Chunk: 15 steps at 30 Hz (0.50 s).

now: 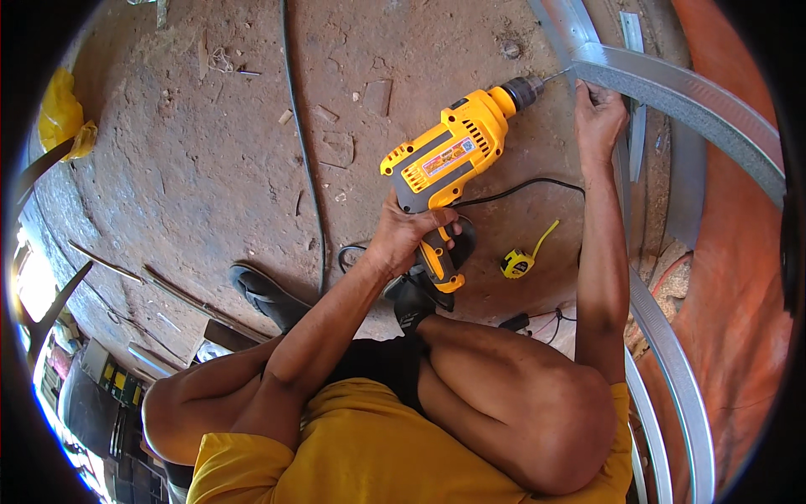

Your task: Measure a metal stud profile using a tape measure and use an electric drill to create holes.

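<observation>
My left hand (411, 231) is wrapped round the handle of a yellow and black corded drill (453, 151), which lies sideways, angled up to the right. Its thin bit (554, 76) reaches the joint where galvanized metal channels (683, 91) cross; I cannot tell whether the tip is in the metal. My right hand (599, 105) has its fingers closed on the edge of the crossing channel, just below the joint and right of the chuck. A yellow tape measure (517, 263) lies on the floor between my arms, its blade partly out.
The stained concrete floor (210, 168) holds cables (311, 193), scraps and rods (189, 298). A yellow plastic bag (63, 113) is at the far left, dark cases (101, 395) at lower left. More metal strips (672, 361) curve past my right side, beside an orange sheet (730, 277).
</observation>
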Motion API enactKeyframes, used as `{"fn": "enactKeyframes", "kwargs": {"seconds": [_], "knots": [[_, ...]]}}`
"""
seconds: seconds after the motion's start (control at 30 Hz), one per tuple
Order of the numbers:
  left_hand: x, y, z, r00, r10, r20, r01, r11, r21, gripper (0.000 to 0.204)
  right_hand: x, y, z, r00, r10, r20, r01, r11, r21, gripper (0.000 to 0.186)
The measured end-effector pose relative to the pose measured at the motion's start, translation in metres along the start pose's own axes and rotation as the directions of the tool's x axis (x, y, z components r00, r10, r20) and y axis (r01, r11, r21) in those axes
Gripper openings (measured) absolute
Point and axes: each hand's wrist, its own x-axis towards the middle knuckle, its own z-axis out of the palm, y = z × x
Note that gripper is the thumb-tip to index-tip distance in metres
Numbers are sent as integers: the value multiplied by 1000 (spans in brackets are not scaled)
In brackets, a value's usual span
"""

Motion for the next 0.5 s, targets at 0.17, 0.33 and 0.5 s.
{"fn": "enactKeyframes", "kwargs": {"seconds": [0.17, 0.33, 0.5], "knots": [[3, 0, -1, 1000, -18, 7, 18, 1000, -12, 33, 2, 0, 0, 1000, -7, 8, 7, 1000, -12, 14], [0, 1, 2, 999, -17, 40, 18, 999, -31, 32, 2, -3, -1, 1000, 6, -2, -6, 999, -43, 13], [0, 4, -1, 999, -38, 9, 38, 999, -7, 31, 0, -3, 4, 1000, 18, 12, -17, 999, -29, 13]]}}
